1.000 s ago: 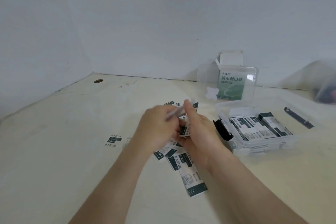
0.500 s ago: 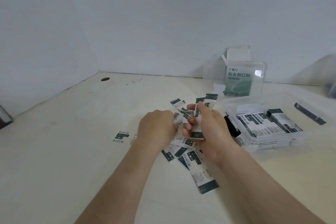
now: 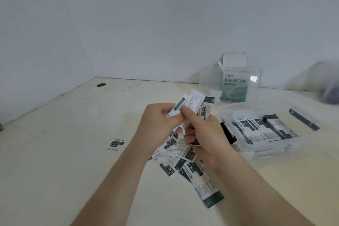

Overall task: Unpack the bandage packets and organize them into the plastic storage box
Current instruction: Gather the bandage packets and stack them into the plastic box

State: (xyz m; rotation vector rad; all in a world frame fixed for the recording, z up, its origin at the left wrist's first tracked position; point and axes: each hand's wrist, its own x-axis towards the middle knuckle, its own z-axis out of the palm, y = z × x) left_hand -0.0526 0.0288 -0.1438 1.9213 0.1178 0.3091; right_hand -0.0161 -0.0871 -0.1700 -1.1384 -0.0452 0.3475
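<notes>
**Packets held, box to the right**

A fan of white-and-green paper bandage packets is pinched between the left hand and right hand at frame centre, long axes tilted up-right. The clear plastic storage box lies just right, nearer the right hand.

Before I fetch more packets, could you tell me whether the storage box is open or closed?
Open: the plastic storage box has its lid standing upright behind it, and bandage packets lie exposed inside.
</notes>
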